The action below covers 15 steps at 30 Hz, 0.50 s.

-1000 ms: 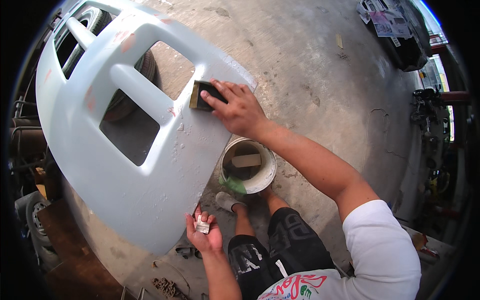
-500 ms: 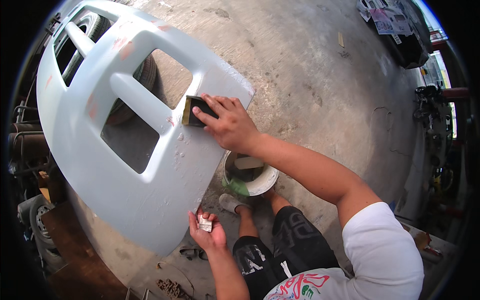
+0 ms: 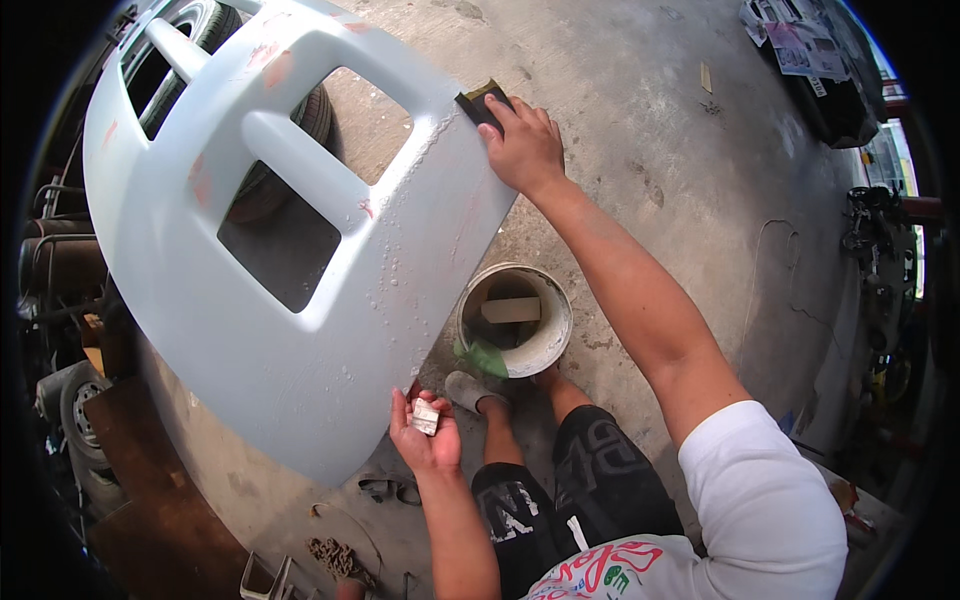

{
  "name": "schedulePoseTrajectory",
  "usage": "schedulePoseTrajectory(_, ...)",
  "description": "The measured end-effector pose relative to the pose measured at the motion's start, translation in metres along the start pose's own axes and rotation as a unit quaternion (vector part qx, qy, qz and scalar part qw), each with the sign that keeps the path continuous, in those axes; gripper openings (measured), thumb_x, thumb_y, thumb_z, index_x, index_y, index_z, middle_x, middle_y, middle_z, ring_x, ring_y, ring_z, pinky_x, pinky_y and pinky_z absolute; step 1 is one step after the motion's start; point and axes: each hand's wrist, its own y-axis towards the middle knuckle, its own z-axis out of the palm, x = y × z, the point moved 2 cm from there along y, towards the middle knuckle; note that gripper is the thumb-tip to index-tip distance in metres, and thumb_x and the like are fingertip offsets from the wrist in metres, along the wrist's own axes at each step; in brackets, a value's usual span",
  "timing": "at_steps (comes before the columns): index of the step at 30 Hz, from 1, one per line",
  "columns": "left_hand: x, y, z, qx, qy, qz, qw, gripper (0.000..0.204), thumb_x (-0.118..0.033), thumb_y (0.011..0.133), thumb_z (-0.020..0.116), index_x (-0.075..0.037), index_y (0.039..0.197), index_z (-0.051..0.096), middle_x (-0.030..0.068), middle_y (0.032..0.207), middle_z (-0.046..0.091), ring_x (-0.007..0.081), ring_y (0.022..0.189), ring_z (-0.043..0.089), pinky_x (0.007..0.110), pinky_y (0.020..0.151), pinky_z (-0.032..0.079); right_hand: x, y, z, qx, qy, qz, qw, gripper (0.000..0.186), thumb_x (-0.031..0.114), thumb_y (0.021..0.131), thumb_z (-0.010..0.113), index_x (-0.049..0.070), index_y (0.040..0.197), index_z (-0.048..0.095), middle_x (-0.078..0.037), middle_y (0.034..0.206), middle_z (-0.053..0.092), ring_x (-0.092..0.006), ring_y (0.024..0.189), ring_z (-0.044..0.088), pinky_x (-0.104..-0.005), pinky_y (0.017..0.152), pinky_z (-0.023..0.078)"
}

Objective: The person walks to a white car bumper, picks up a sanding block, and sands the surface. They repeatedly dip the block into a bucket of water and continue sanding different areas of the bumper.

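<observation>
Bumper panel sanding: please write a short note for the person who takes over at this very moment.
Right hand: presses a dark sanding block flat on the upper edge of the pale grey-blue bumper panel.
Left hand: at the panel's lower edge, holds a small pale folded piece.
White bucket: on the concrete beside the panel.
Done: panel wet, with water drops near the middle.
Left: cannot tell how much.

Sanding block (image 3: 481, 103) sits under the right hand's fingers (image 3: 510, 120), on the bumper panel's (image 3: 300, 350) far right edge. Bucket (image 3: 515, 320) stands on the floor (image 3: 640, 120) below and nearer than those fingers, just right of the panel. Left hand's fingers (image 3: 405, 415) cup a small block (image 3: 425, 416) at the panel's near edge, tyre (image 3: 290, 150) behind the panel.
</observation>
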Motion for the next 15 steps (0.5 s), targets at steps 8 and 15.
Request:
schedulePoseTrajectory(8,-0.014,-0.008,-0.001,-0.01,0.042,0.034,0.998,0.054,-0.05,0.099,0.069,0.0,0.118,0.06,0.0057,0.096,0.066,0.0154,0.076,0.063,0.029,0.064,0.052,0.126,-0.147,0.006,-0.013,0.09,-0.345,0.934,0.047,0.032,0.091,0.07,0.016,0.135,0.067,-0.016,0.139,0.058,-0.0319,0.117,0.057,-0.045,0.102,0.041)
schedulePoseTrajectory(15,-0.013,0.001,-0.006,-0.029,0.033,0.008,0.999,0.075,-0.066,0.093,0.067,0.0,0.126,0.056,0.0074,0.106,0.065,0.0144,0.077,0.059,0.028,0.066,0.05,0.142,-0.123,0.013,-0.061,0.055,-0.099,0.992,0.045,0.028,0.089,0.071,0.013,0.131,0.069,-0.019,0.137,0.057,-0.0335,0.117,0.055,-0.0471,0.1,0.043)
